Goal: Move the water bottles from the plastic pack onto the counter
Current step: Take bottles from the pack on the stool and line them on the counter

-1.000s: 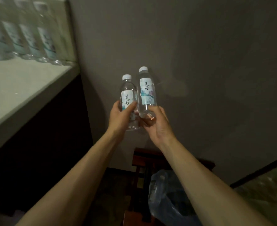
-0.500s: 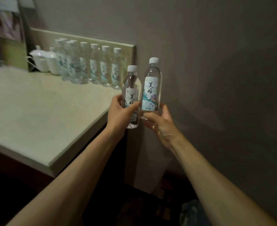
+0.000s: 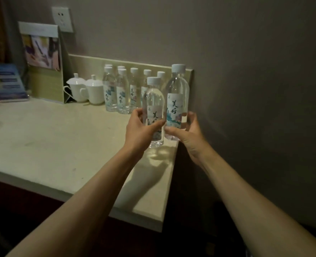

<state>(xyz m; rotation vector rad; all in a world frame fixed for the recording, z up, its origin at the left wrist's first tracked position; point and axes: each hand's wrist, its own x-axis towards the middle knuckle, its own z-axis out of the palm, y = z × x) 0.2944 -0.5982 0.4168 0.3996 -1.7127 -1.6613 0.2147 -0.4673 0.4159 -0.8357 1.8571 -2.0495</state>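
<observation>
My left hand (image 3: 140, 129) grips a clear water bottle (image 3: 153, 101) with a white cap, upright over the right end of the pale counter (image 3: 51, 145). Beside it, my right hand (image 3: 187, 133) grips a second, taller-looking bottle (image 3: 177, 97) near the counter's right edge. The two held bottles nearly touch. Behind them, several more water bottles (image 3: 122, 91) stand in rows against the backsplash. The plastic pack is out of view.
Two white lidded cups (image 3: 86, 89) stand left of the bottle rows. A standing brochure (image 3: 42, 60) and a blue leaflet holder (image 3: 6, 81) sit at the back left. A grey wall (image 3: 255, 89) closes off the right; a wall socket (image 3: 62, 19) is above.
My view has swung left and toward the counter. Both hands have carried their bottles from beside the wall to above the counter's right end, close to the standing bottles.
</observation>
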